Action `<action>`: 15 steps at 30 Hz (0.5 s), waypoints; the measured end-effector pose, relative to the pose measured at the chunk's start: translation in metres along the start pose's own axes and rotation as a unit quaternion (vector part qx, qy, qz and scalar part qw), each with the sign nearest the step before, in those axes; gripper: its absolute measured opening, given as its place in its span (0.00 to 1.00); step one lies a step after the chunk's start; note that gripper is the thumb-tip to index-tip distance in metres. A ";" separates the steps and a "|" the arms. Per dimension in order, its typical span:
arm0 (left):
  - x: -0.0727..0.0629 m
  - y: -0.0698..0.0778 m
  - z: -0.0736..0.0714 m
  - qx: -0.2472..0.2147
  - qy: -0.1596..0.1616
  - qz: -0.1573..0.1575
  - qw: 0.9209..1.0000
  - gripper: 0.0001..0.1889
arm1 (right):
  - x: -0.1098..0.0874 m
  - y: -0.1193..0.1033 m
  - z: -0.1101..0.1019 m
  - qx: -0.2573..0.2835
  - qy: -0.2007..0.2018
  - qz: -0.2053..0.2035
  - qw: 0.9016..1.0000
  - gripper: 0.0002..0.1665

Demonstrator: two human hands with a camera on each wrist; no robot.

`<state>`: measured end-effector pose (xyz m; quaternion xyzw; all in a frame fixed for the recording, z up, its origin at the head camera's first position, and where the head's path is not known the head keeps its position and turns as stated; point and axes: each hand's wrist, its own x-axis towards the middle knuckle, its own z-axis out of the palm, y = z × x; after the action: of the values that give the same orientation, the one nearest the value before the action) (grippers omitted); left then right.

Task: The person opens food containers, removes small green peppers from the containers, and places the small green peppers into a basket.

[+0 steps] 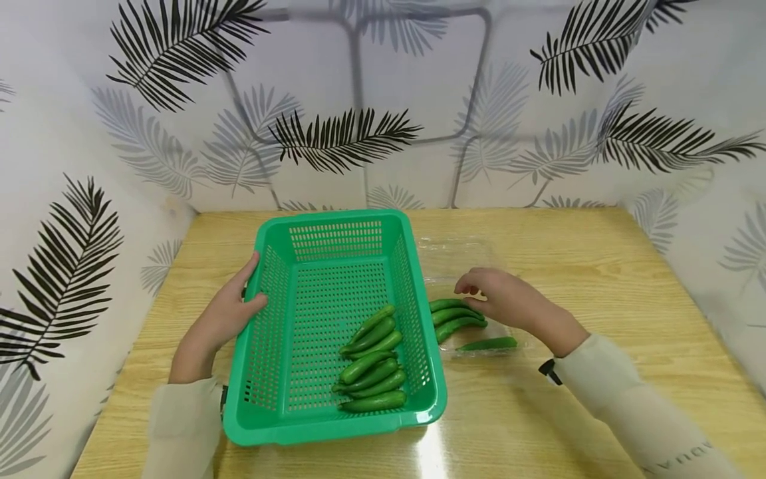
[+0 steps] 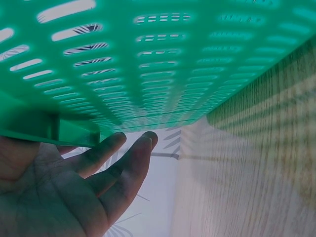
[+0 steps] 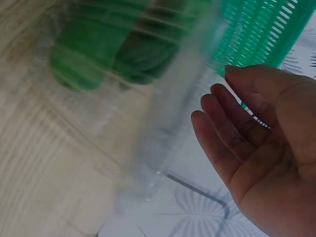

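A green plastic basket (image 1: 335, 436) with slotted walls stands on the table, and several small cucumbers (image 1: 374, 374) lie toward its near right corner. My left hand (image 1: 224, 313) grips the basket's left rim, thumb over the top. In the left wrist view the fingers (image 2: 129, 168) extend beneath the rim. Right of the basket is a clear plastic container (image 1: 457, 258) holding several more cucumbers (image 1: 451, 314), one of them (image 1: 492, 344) lying apart at the near side. Just over that container hovers my right hand (image 1: 511, 299). Its fingers are loosely bent with nothing between them.
The wooden table (image 1: 598, 266) extends to the right of the container and in front of it. A leaf-patterned sheet (image 1: 419, 173) surrounds the table at the back and sides. Each forearm wears a sleeve, with a dark band (image 1: 550, 372) at the right wrist.
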<state>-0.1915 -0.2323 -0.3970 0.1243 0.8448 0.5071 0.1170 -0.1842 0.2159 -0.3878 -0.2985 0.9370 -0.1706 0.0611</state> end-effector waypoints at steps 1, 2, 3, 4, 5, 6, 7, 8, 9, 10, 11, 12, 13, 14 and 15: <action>0.000 0.000 0.000 0.001 0.000 -0.001 1.000 0.41 | 0.001 0.002 0.003 0.001 -0.002 0.003 1.000 0.12; 0.000 0.000 0.000 0.000 0.000 -0.002 1.000 0.41 | 0.001 0.003 0.005 0.002 -0.003 0.005 1.000 0.12; 0.000 -0.001 0.001 0.001 -0.001 -0.002 1.000 0.41 | 0.001 0.005 0.007 0.003 -0.004 0.007 1.000 0.12; 0.000 -0.001 0.001 0.005 0.000 -0.002 1.000 0.41 | 0.002 0.006 0.008 0.004 -0.004 0.010 1.000 0.12; 0.000 -0.001 0.001 0.010 0.000 -0.002 1.000 0.40 | 0.002 0.007 0.010 0.006 -0.003 0.013 1.000 0.11; 0.000 -0.001 0.001 0.013 0.000 -0.002 1.000 0.40 | 0.002 0.009 0.011 0.006 -0.002 0.017 1.000 0.12; 0.001 -0.001 0.001 0.016 0.000 -0.002 1.000 0.40 | 0.003 0.010 0.013 0.007 -0.001 0.020 1.000 0.11; 0.001 -0.001 0.001 0.018 0.001 -0.001 1.000 0.40 | 0.003 0.011 0.014 0.009 -0.002 0.025 1.000 0.11; 0.001 -0.001 0.000 0.018 0.000 -0.001 1.000 0.41 | 0.003 0.012 0.016 0.008 -0.003 0.028 1.000 0.11; 0.001 -0.001 0.001 0.018 0.000 -0.001 1.000 0.41 | 0.003 0.013 0.018 0.008 -0.004 0.030 1.000 0.11; 0.001 -0.001 0.001 0.017 0.001 -0.002 1.000 0.41 | 0.003 0.014 0.020 0.007 -0.005 0.031 0.999 0.11; 0.001 -0.001 0.001 0.017 0.001 -0.001 1.000 0.41 | 0.003 0.015 0.023 0.006 -0.006 0.030 1.000 0.11; 0.001 -0.001 0.001 0.017 0.001 -0.001 1.000 0.41 | 0.003 0.016 0.025 0.005 -0.005 0.031 1.000 0.11; 0.001 -0.002 0.001 0.018 0.001 -0.001 1.000 0.40 | 0.003 0.017 0.027 0.002 -0.003 0.029 1.000 0.11; 0.000 -0.002 0.001 0.018 0.001 -0.002 1.000 0.40 | 0.003 0.017 0.028 0.000 0.001 0.027 1.000 0.11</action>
<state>-0.1919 -0.2323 -0.3990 0.1246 0.8539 0.4921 0.1149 -0.1897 0.2190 -0.4204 -0.2730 0.9448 -0.1692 0.0651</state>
